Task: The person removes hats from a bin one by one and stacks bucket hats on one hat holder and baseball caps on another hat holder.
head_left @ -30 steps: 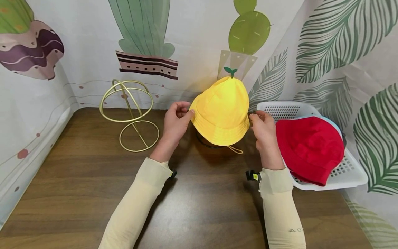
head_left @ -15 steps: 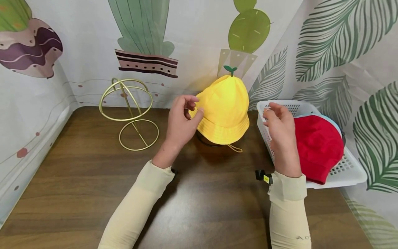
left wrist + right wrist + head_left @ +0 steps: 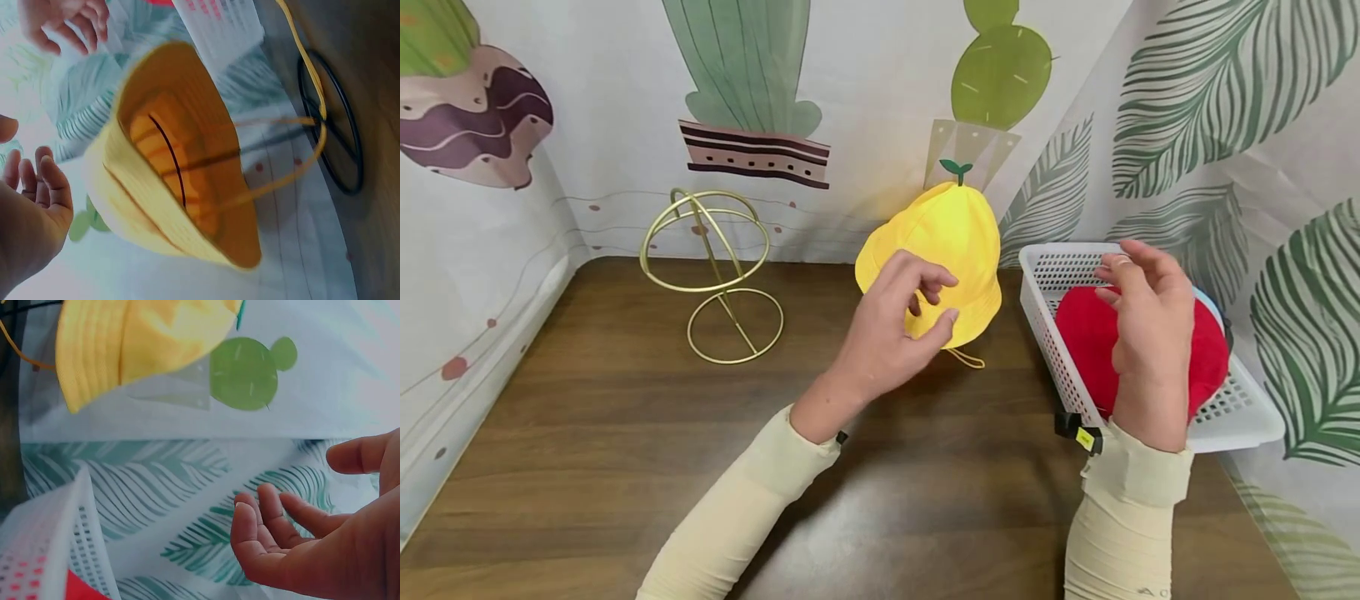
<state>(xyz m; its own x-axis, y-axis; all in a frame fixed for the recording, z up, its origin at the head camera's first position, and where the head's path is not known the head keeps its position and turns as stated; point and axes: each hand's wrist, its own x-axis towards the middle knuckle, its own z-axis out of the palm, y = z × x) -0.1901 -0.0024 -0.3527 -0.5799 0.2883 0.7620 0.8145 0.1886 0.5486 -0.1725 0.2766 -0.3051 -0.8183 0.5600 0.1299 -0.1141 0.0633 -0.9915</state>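
Observation:
A yellow bucket hat (image 3: 940, 242) with a green sprout on top sits on a black wire stand (image 3: 356, 144), its yellow cord hanging below the brim. My left hand (image 3: 898, 325) is in front of the hat with loosely bent fingers and nothing in them. Over the white basket (image 3: 1051, 342) my right hand (image 3: 1153, 333) hovers, fingers relaxed and holding nothing. Beneath it lies a red bucket hat (image 3: 1086, 333), partly hidden by that hand. In the right wrist view the right fingers (image 3: 269, 525) stand apart from both hats.
A gold wire hat stand (image 3: 718, 283) stands bare at the back left of the wooden table (image 3: 625, 450). A light blue edge (image 3: 1210, 308) shows behind the red hat in the basket. Printed cloth walls (image 3: 880, 100) close off the back and sides.
Both hands have let go of the yellow hat's brim. The right hand has moved right, over the basket; the left has moved right, across the hat's front. The hat stays on its stand.

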